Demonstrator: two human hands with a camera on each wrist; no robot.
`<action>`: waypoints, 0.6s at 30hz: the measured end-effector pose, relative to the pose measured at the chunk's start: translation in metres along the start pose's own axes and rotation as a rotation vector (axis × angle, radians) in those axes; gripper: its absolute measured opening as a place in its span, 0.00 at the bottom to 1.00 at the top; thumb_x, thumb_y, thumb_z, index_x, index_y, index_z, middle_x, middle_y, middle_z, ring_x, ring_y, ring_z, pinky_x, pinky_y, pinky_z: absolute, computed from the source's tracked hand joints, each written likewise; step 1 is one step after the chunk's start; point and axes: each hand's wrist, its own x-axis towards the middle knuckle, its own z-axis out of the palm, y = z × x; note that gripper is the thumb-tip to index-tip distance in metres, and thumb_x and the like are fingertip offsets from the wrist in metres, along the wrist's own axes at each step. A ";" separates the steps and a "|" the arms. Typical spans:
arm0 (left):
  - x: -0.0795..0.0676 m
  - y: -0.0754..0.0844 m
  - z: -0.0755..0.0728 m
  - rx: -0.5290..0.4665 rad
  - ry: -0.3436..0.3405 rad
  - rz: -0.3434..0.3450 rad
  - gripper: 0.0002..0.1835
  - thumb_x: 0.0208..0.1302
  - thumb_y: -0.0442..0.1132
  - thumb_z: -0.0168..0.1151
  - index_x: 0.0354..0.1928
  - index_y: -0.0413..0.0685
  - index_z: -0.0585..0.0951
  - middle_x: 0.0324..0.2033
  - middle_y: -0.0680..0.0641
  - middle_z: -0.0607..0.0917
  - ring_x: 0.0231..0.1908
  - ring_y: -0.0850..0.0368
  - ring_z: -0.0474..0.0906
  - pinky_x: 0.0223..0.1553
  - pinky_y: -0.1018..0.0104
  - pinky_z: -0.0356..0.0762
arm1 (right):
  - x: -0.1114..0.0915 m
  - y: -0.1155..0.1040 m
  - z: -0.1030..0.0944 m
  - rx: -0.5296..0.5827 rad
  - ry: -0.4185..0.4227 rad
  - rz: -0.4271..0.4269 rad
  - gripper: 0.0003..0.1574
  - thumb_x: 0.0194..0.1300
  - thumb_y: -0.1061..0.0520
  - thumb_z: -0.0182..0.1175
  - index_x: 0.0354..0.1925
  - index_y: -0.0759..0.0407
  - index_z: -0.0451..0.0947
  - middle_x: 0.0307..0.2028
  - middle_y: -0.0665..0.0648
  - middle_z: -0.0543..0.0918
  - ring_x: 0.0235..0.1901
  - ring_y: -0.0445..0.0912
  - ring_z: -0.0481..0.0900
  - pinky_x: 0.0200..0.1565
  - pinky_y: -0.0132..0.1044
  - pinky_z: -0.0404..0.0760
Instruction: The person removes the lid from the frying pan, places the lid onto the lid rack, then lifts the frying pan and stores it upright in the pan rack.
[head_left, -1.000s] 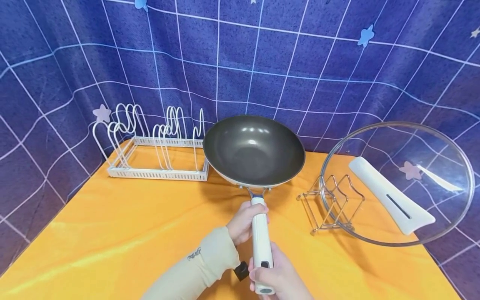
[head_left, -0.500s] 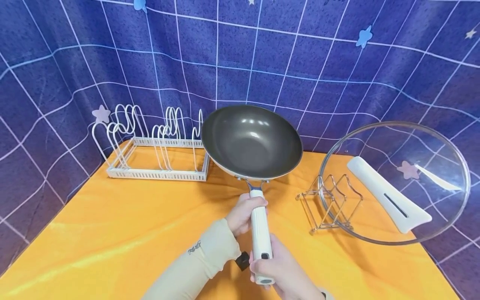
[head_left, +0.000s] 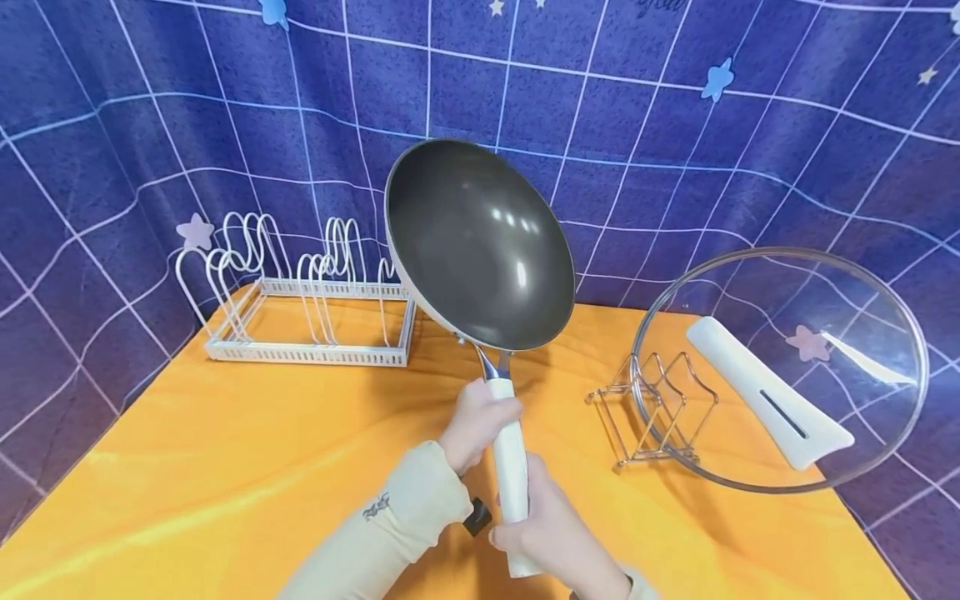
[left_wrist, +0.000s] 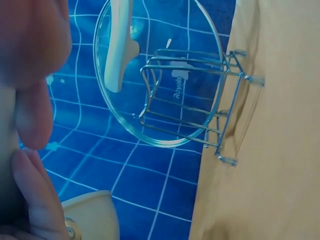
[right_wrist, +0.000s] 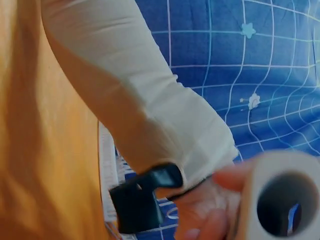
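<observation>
A wok (head_left: pixel 480 250) with a dark inside and a pale outside is held up above the table in the head view, its hollow facing me and tilted to one side. My left hand (head_left: pixel 476 421) grips the white handle (head_left: pixel 512 475) near the pan. Lower on the same handle, my right hand (head_left: pixel 543 517) holds it close to its end. In the left wrist view, part of the wok's pale outer wall (left_wrist: pixel 95 215) shows beyond the fingers. The handle's hollow end (right_wrist: pixel 287 161) is near the camera in the right wrist view, with the left hand (right_wrist: pixel 202 210) behind it.
A white rack (head_left: pixel 315 354) with upright wire loops stands at the back left. To the right, a glass lid (head_left: pixel 768 392) with a white handle leans upright in a small wire stand (head_left: pixel 663 454). A blue grid-patterned curtain (head_left: pixel 637 50) hangs behind the orange-covered table (head_left: pixel 225 467).
The wok has risen and swung up more upright, leaning to the left, with both hands keeping their grip on the handle. The lid and racks stay in place.
</observation>
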 end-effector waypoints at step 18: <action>-0.006 0.000 -0.002 0.112 0.021 0.012 0.10 0.46 0.30 0.57 0.33 0.38 0.71 0.22 0.48 0.72 0.22 0.56 0.68 0.23 0.68 0.69 | 0.001 0.005 0.015 -0.017 0.062 -0.009 0.53 0.37 0.73 0.58 0.65 0.72 0.52 0.44 0.60 0.75 0.38 0.49 0.71 0.36 0.40 0.73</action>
